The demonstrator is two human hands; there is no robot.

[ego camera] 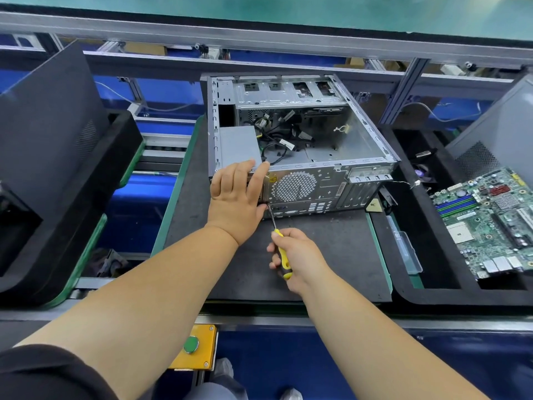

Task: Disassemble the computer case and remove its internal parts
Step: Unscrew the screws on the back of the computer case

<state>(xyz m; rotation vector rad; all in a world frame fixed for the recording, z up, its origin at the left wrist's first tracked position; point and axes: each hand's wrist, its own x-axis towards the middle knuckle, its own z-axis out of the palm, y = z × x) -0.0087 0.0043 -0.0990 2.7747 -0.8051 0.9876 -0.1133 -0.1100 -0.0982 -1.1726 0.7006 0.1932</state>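
The case (302, 145) lies on its side on the dark mat (331, 255), open side up, with the motherboard (490, 220) already out in the tray to the right. The left hand (238, 194) presses flat, fingers spread, on the near left corner over the power supply (238, 142). The right hand (294, 255) is closed on the screwdriver (281, 249), whose tip sits at the rear panel, seemingly on a supply screw. The driver should stay square to the screw, pushed firmly while the left hand braces. The case's long axis runs left to right, rear panel toward the person.
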